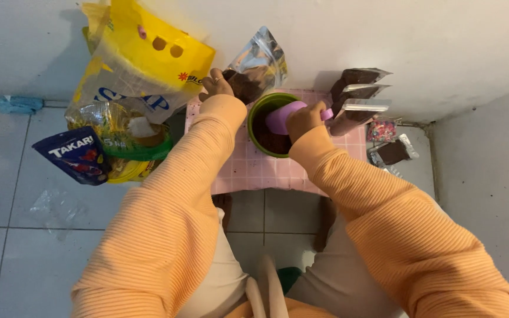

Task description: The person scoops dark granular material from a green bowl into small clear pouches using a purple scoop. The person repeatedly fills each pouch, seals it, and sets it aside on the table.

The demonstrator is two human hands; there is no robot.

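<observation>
My left hand (214, 86) grips the lower edge of a clear plastic bag (257, 66) with dark brown powder in it, held upright beside a green bowl (258, 112). The bowl stands on a small pink checked table (248, 171) and holds dark brown mix. My right hand (304, 119) is closed on a purple scoop (282, 116), whose cup sits inside the bowl over the mix. Both arms wear orange ribbed sleeves.
Three filled clear pouches (357, 91) of brown powder stand at the table's right rear. A sprinkle packet (381, 129) and a flat pouch (393, 152) lie on the floor at right. A big yellow bag (134, 76) and a blue packet (78, 154) stand left. White wall behind.
</observation>
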